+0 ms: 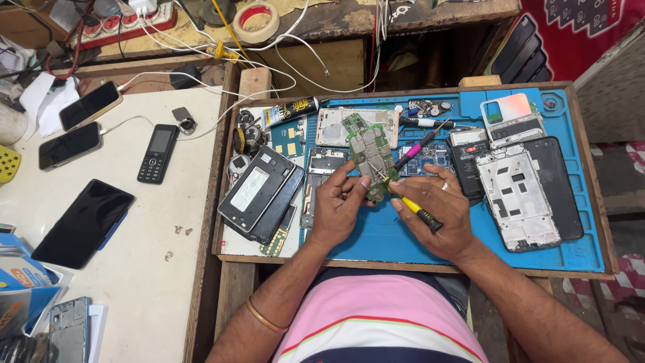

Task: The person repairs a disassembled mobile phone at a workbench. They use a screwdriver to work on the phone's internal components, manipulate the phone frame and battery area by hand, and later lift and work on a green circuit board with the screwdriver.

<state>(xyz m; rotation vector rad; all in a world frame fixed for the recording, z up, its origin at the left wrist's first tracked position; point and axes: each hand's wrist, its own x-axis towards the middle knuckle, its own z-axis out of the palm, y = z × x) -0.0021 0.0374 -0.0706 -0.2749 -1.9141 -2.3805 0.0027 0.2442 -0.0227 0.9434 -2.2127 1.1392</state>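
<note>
Blue mat (376,235), circuit board (370,156) lengthwise away, screwdriver (411,205) angled up-left

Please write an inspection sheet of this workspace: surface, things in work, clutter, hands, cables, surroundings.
Surface: blue work mat in a wooden tray.
Things in work: green circuit board, upright; yellow-handled screwdriver, tip at the board.
Clutter: white phone frame, black back covers, glue tube, pink-handled tool.
Hands: left hand pinches the board; right hand grips the screwdriver.
Cables: white charging cables run from a power strip.
Surroundings: white table with a keypad phone and smartphones; tape roll.
</note>
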